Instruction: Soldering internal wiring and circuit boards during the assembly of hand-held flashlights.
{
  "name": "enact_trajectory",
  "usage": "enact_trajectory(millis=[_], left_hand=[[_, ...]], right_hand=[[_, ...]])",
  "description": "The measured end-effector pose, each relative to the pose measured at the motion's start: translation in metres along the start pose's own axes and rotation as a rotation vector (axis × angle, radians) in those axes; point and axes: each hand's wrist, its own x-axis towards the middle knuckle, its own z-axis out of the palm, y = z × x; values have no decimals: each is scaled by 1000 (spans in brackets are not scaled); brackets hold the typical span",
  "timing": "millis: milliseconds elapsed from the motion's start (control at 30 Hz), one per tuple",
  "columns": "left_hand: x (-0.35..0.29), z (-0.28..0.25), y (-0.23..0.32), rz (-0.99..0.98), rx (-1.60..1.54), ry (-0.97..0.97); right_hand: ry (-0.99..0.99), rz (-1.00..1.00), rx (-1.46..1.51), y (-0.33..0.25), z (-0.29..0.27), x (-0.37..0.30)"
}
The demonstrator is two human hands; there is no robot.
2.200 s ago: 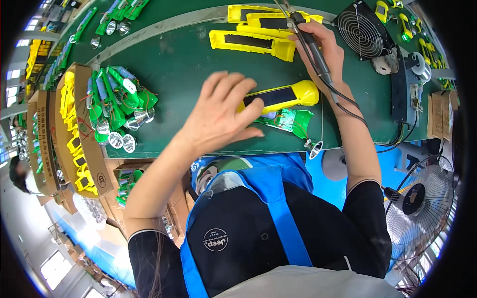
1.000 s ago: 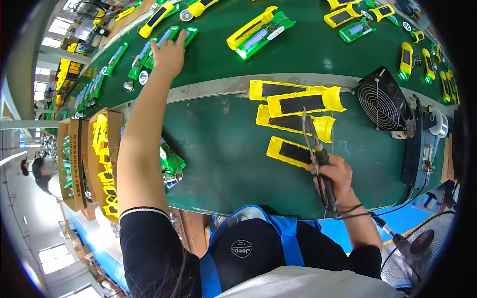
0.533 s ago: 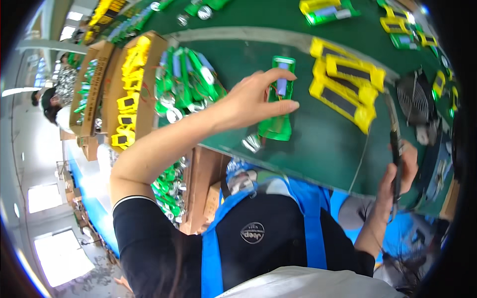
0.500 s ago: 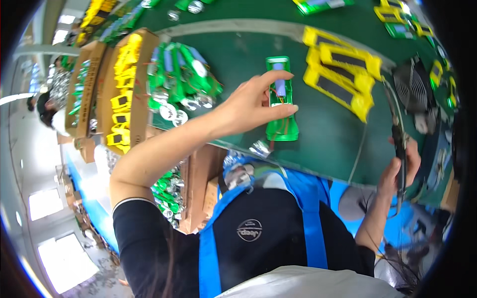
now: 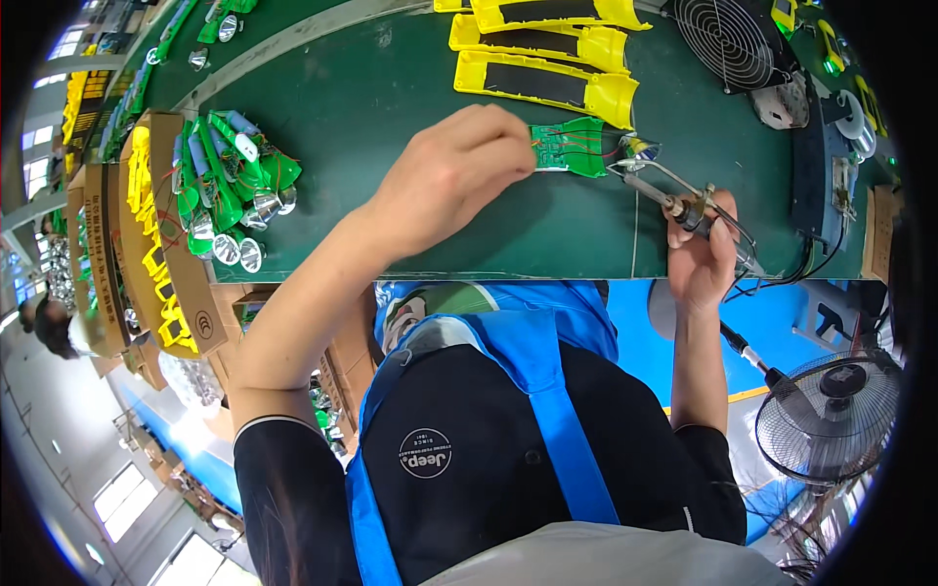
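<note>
My left hand (image 5: 454, 176) is closed on the end of a green lamp housing (image 5: 584, 146), hiding that part of it. Thin red wires lie over the housing's open inside, where a green circuit board shows. At its other end, a small shiny reflector (image 5: 641, 148) hangs on a wire. My right hand (image 5: 702, 252) grips a soldering iron (image 5: 688, 211) with a thin metal tube along it. The iron's tip points up and left, close beside the reflector and the housing end; whether it touches either I cannot tell.
Yellow casings (image 5: 542, 83) with dark panels lie beyond the housing. Green lamp parts with reflectors (image 5: 230, 186) are heaped at left, beside a cardboard box (image 5: 186, 234) of yellow parts. A black round-grilled fan (image 5: 728, 39) stands at far right; a floor fan (image 5: 831, 415) is lower right.
The green housing has turned from upright to sideways in the view, and my left hand now covers one end. My right hand has brought the soldering iron from the right up to the housing.
</note>
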Motion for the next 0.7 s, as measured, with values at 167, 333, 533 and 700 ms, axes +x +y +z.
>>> enact_trajectory(millis=[167,333,533,700], left_hand=[[15,14,5,-454,-277,22],[11,16,0,-401,-241,27],[8,19,4,-157,68,57],[22,14,14,-301,121,-60]], right_hand=[[23,39,-159,-3,12,8],[89,45,-356,-5,24,12],[99,51,-456,-4,31,15],[68,43,-599,-6,34,15]])
